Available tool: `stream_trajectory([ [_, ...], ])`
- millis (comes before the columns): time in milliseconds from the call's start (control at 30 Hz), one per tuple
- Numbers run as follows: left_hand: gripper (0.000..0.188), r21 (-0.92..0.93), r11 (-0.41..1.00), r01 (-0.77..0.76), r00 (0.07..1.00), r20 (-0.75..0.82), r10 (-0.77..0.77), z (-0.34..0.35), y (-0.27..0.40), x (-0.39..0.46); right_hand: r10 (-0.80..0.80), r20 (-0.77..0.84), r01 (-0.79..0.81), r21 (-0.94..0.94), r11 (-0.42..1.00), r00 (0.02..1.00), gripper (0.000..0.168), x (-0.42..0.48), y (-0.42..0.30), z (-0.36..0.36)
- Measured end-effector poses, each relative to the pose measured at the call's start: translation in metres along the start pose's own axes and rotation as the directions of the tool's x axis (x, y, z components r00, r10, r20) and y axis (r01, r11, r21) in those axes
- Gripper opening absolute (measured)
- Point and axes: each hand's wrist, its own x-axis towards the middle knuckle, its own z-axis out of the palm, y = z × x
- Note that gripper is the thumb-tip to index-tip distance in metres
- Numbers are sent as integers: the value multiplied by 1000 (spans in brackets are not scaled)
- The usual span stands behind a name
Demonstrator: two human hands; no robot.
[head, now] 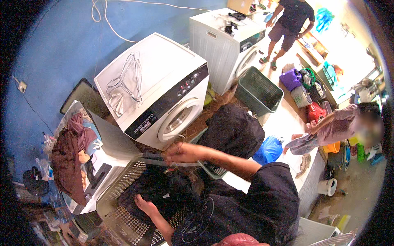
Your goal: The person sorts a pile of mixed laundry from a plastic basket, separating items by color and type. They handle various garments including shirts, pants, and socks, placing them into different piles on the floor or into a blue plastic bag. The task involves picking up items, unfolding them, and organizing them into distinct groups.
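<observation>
A beige perforated laundry basket stands before me, tilted in view, with black clothing heaped inside. My left hand grips the edge of this dark cloth near the basket's near side, its fingertips partly buried. Motion blurs my right hand, which is raised over the basket's far end, below the round door of a white front-loading washing machine. Its fingers look bent, and whether anything is in them cannot be made out. A pale blurred band, perhaps the basket's rim, passes just under that hand.
Left of the basket, a white appliance bears brown clothing. Beyond are a second washing machine, a dark green basket, a large black cloth heap and a blue bag. Two people are nearby, one seated.
</observation>
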Motion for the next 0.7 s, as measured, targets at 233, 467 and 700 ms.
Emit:
stream_trajectory([
  [233, 24, -537, 843, -23, 994, -103, -38, -28, 63, 36, 111, -145, -131, -136, 982, 983, 28, -85, -49, 96],
  [467, 23, -549, 833, -67, 996, -91, 21, -65, 87, 23, 195, -348, -272, -189, 944, 917, 27, -143, -102, 131],
  [700, 24, -634, 522, -571, 740, -124, 661, -115, 179, -74, 45, -684, -143, -88, 986, 728, 24, -123, -81, 190],
])
